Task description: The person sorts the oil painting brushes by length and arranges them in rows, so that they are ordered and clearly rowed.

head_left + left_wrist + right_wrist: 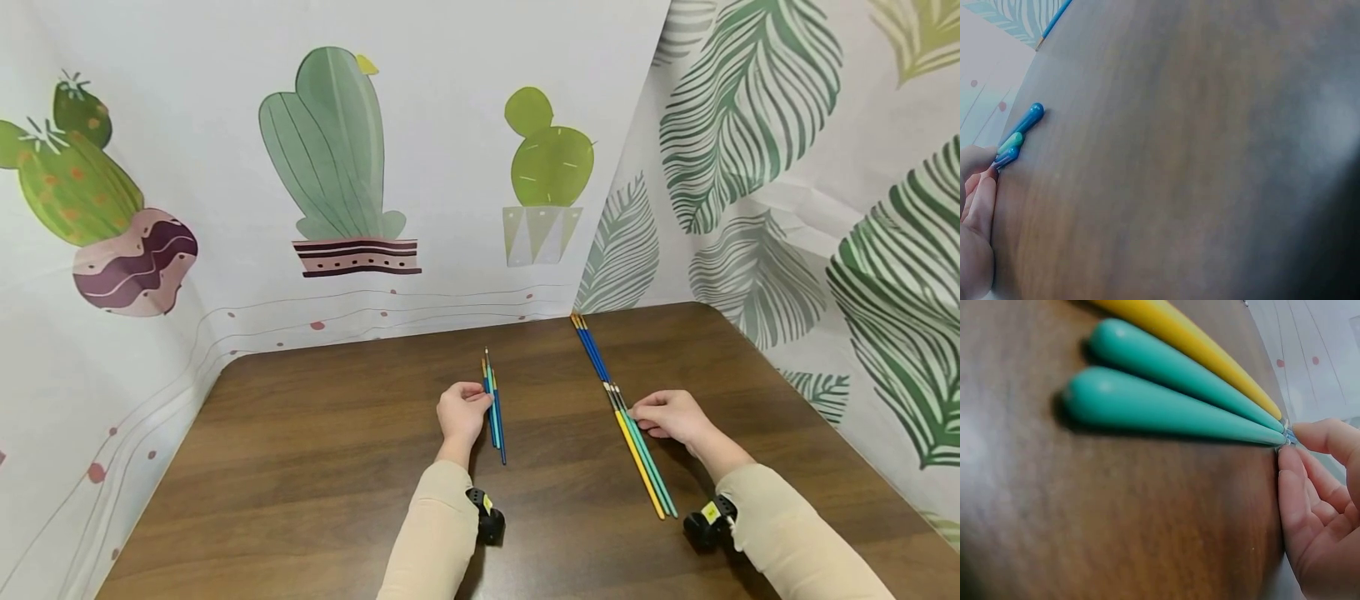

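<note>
In the head view my left hand (461,412) pinches a small bundle of paintbrushes between thumb and fingers. The bundle has blue paintbrushes (501,433) and a teal paintbrush (492,408), bristles towards the wall; their rounded handle ends show in the left wrist view, a blue one (1032,115) foremost. To the right, my right hand (675,414) pinches at the bristle end of two teal paintbrushes (654,468); how many it grips I cannot tell. A yellow paintbrush (640,462) lies close along their left side. The right wrist view shows the teal handles (1147,406) near the camera.
Several blue paintbrushes (592,350) lie beyond the yellow and teal ones, tips at the table's back edge. The brown wooden table (315,467) meets a wall covering (450,167) printed with cacti and leaves. Black wrist cameras (491,525) sit at both sleeves.
</note>
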